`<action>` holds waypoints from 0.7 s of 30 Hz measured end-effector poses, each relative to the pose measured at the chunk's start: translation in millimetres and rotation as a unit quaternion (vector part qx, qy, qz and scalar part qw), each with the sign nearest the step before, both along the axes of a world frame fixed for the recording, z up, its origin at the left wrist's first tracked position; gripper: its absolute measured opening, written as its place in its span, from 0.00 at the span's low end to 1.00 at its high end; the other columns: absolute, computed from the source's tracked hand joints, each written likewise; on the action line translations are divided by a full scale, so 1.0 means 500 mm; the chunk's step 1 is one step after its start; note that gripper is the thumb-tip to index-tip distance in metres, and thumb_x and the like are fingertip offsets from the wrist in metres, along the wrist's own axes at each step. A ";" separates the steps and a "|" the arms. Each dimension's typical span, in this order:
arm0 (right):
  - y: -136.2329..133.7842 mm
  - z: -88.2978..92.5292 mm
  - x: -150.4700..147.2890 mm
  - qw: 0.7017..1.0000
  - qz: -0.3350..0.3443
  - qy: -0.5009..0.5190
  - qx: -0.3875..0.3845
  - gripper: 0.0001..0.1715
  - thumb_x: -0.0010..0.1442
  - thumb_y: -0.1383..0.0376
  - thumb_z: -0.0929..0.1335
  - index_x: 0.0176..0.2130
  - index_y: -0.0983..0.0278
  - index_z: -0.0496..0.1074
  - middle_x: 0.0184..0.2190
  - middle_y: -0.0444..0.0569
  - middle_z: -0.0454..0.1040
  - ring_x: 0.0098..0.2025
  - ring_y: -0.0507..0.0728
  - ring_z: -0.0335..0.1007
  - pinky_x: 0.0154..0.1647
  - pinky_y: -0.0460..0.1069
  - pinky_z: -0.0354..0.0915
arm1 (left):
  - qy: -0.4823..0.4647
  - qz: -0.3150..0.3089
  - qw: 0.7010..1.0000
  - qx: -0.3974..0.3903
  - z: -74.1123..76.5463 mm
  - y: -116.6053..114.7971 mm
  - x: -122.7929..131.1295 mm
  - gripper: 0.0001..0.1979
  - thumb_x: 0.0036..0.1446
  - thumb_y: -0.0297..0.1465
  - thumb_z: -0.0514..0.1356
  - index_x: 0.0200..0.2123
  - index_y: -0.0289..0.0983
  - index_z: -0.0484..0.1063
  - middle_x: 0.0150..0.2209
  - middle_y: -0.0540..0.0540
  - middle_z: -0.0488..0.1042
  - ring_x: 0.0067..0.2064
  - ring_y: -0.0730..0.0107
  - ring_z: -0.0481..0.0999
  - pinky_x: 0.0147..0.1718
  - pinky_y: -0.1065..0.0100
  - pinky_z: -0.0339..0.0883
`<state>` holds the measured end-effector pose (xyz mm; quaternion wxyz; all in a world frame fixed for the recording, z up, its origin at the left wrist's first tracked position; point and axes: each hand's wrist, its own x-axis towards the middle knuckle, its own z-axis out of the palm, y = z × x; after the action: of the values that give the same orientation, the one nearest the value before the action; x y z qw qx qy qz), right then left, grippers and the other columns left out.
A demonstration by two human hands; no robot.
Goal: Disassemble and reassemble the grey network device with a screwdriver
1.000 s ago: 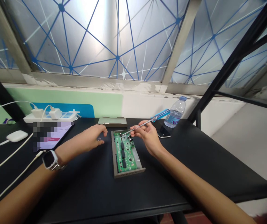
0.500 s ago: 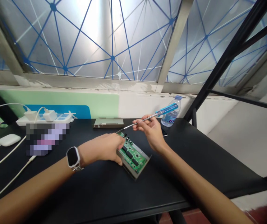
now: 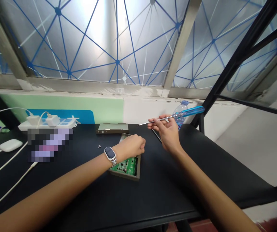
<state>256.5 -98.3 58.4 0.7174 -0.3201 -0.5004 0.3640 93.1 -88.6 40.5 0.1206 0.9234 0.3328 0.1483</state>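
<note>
My left hand [image 3: 131, 145], with a watch [image 3: 110, 153] on its wrist, reaches over an open metal case holding a green circuit board [image 3: 125, 165]. Its fingers are curled closed at the case's right wall, and the hand and wrist hide the case's middle. My right hand [image 3: 166, 132] is closed round the shaft of a screwdriver [image 3: 189, 111] with a clear blue handle. The screwdriver lies nearly level above the desk, its tip pointing left and apart from the case. Small metal bits, perhaps screws [image 3: 99, 146], lie left of the case.
A metal cover [image 3: 112, 128] lies at the desk's back edge. Behind my right hand are a water bottle [image 3: 180, 120] and a partly hidden phone [image 3: 156, 135]. A power strip [image 3: 63, 121], white cables and a white charging case [image 3: 10, 145] occupy the left of the black desk [image 3: 85, 199].
The case has turned and shifted left, and my left hand has moved right across it. My right hand has moved right with the screwdriver, drawing its tip away from the case.
</note>
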 end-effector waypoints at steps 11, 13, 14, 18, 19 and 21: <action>-0.002 -0.016 -0.019 0.996 0.009 -0.087 -0.011 0.22 0.59 0.56 0.72 0.42 0.58 0.56 0.26 0.39 0.75 0.23 0.54 0.77 0.26 0.49 0.75 | -0.107 0.054 0.987 0.108 -0.039 0.067 -0.123 0.07 0.62 0.27 0.53 0.43 0.37 0.68 0.43 0.40 0.72 0.45 0.57 0.73 0.43 0.60 0.66; -0.001 -0.026 -0.028 0.994 0.021 -0.108 -0.018 0.22 0.60 0.55 0.71 0.43 0.58 0.56 0.27 0.38 0.73 0.23 0.53 0.76 0.24 0.49 0.74 | -0.097 0.037 0.991 0.086 -0.049 0.080 -0.143 0.12 0.63 0.24 0.50 0.46 0.38 0.69 0.45 0.41 0.72 0.47 0.58 0.73 0.46 0.59 0.66; -0.001 -0.032 -0.031 0.992 0.026 -0.119 -0.021 0.22 0.60 0.55 0.71 0.43 0.58 0.56 0.27 0.38 0.73 0.23 0.53 0.76 0.24 0.49 0.74 | -0.089 0.038 0.992 0.079 -0.055 0.085 -0.152 0.13 0.62 0.23 0.49 0.42 0.38 0.71 0.43 0.42 0.72 0.45 0.59 0.74 0.46 0.59 0.66; 0.002 -0.056 -0.041 0.986 0.041 -0.157 -0.028 0.20 0.62 0.55 0.70 0.45 0.59 0.57 0.27 0.38 0.72 0.23 0.53 0.76 0.25 0.49 0.74 | -0.087 0.047 0.994 0.055 -0.072 0.093 -0.185 0.15 0.59 0.20 0.49 0.31 0.37 0.73 0.41 0.44 0.72 0.40 0.63 0.74 0.45 0.61 0.67; 0.003 -0.060 -0.043 0.985 0.046 -0.166 -0.030 0.20 0.63 0.55 0.69 0.45 0.59 0.57 0.27 0.38 0.72 0.23 0.53 0.76 0.26 0.49 0.75 | -0.091 0.051 0.993 0.049 -0.073 0.090 -0.193 0.15 0.59 0.21 0.49 0.31 0.37 0.74 0.41 0.44 0.72 0.41 0.63 0.74 0.45 0.61 0.67; 0.006 -0.061 -0.049 0.981 0.057 -0.184 -0.034 0.19 0.63 0.55 0.68 0.46 0.59 0.56 0.26 0.37 0.72 0.23 0.53 0.76 0.25 0.49 0.74 | -0.095 0.062 0.993 0.039 -0.070 0.080 -0.207 0.15 0.59 0.21 0.49 0.31 0.37 0.74 0.41 0.44 0.72 0.42 0.63 0.74 0.46 0.61 0.67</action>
<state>231.8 -95.4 27.8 0.5802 -0.3764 -0.6285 0.3559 -10.5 -48.4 5.8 0.1060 0.8868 0.3707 0.2550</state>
